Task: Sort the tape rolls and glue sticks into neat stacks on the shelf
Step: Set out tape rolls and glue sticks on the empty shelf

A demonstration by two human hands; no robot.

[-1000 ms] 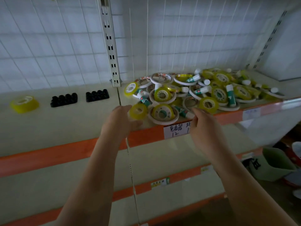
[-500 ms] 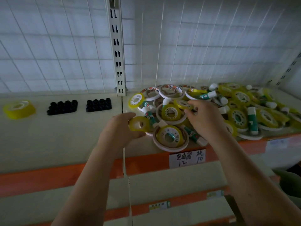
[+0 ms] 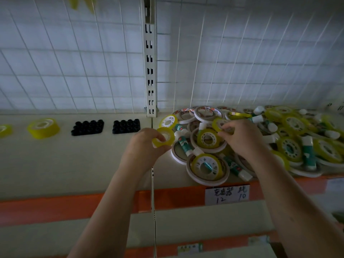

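Observation:
A heap of yellow tape rolls, flat white-rimmed tape discs and green-and-white glue sticks (image 3: 240,146) covers the right part of the shelf (image 3: 55,164). My left hand (image 3: 143,148) grips a small yellow tape roll (image 3: 163,137) just left of the heap, lifted off the shelf. My right hand (image 3: 242,138) reaches into the heap and pinches another small yellow tape roll (image 3: 219,124) at its top. A wide yellow tape roll (image 3: 43,128) stands alone on the left part of the shelf, with one more yellow roll (image 3: 4,130) at the left edge.
Two black blocks of small cylinders (image 3: 87,127) (image 3: 126,126) sit on the shelf between the lone rolls and the heap. A white slotted upright (image 3: 149,58) and wire grid back the shelf. An orange front rail (image 3: 74,207) carries a handwritten label (image 3: 227,194). Lower shelves lie below.
My left hand has lifted its yellow roll away from the heap. My right hand moved up from the shelf's front edge into the heap and pinched a small roll. The view shifted closer.

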